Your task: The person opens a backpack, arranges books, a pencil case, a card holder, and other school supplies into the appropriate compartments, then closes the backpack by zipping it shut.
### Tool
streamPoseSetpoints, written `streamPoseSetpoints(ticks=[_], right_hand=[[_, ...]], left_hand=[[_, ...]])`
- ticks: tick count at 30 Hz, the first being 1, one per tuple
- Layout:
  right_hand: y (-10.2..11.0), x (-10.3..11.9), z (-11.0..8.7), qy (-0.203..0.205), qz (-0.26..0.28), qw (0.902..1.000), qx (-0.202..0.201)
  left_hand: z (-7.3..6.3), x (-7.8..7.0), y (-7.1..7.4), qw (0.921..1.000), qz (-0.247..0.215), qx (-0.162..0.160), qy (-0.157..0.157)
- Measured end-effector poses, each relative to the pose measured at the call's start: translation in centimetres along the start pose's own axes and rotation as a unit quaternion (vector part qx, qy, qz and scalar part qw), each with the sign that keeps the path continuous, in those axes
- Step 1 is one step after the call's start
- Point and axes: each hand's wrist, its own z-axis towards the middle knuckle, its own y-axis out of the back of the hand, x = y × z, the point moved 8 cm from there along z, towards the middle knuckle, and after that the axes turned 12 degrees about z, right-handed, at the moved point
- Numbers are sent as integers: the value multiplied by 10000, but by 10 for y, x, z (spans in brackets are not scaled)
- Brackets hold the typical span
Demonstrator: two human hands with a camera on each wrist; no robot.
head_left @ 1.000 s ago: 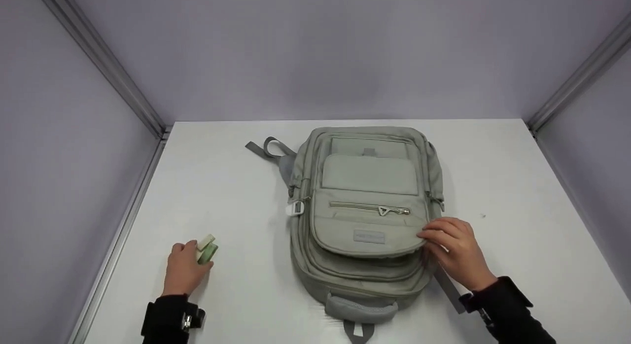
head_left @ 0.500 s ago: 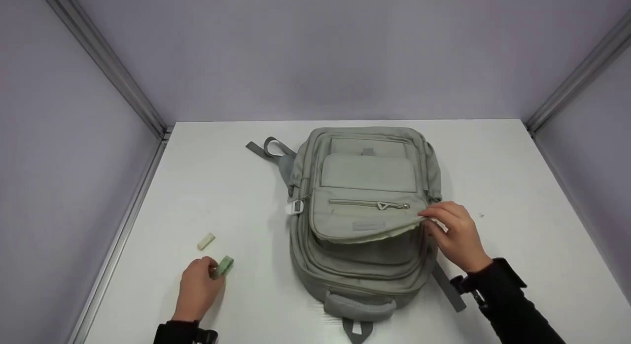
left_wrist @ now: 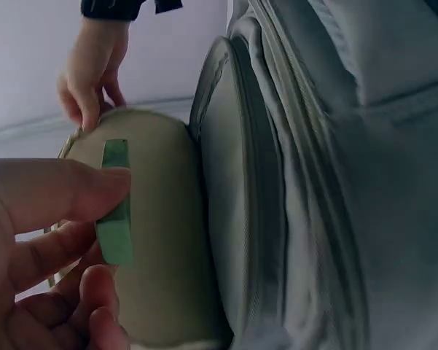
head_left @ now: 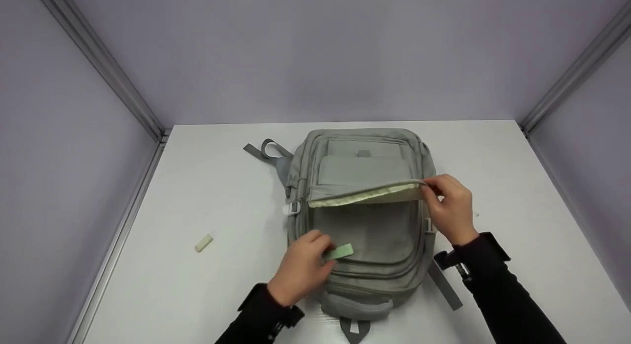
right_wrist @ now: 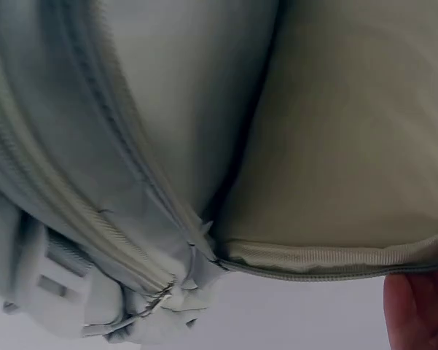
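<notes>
A grey-green backpack (head_left: 365, 290) lies on the white table. Its front pocket flap (head_left: 365, 193) is raised, baring a pale yellow lining. My right hand (head_left: 449, 206) pinches the flap's edge at its right corner. Over the lower part of the backpack, my left hand (head_left: 303, 265) holds a small green rectangular block (head_left: 340, 252) between thumb and fingers. In the left wrist view the green block (left_wrist: 116, 211) stands in front of the flap's lining. The right wrist view looks into the pocket (right_wrist: 342, 146), with my right fingertips (right_wrist: 408, 310) at the zippered edge.
On the table (head_left: 162, 285) at left lies a small cream block (head_left: 203, 243). Straps stick out at the backpack's upper left (head_left: 266, 154) and lower right (head_left: 446, 287). Walls (head_left: 335, 53) enclose the table at the back and sides.
My left hand has picked up the green block beside the cream one and carried it right, over the backpack. My right hand has lifted the pocket flap up and away from the pocket.
</notes>
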Motion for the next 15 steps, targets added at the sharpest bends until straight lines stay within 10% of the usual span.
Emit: streamPoseSetpoints(ticks=[5,15], right_hand=[[-3,-4,13,-253,-235,9991,-249],[1,-11,21,-617,-194,9964,-542]], left_hand=[[42,-18,-23,9989,295,201,-303],[80,-4,-56,9732,1965,1036,592]])
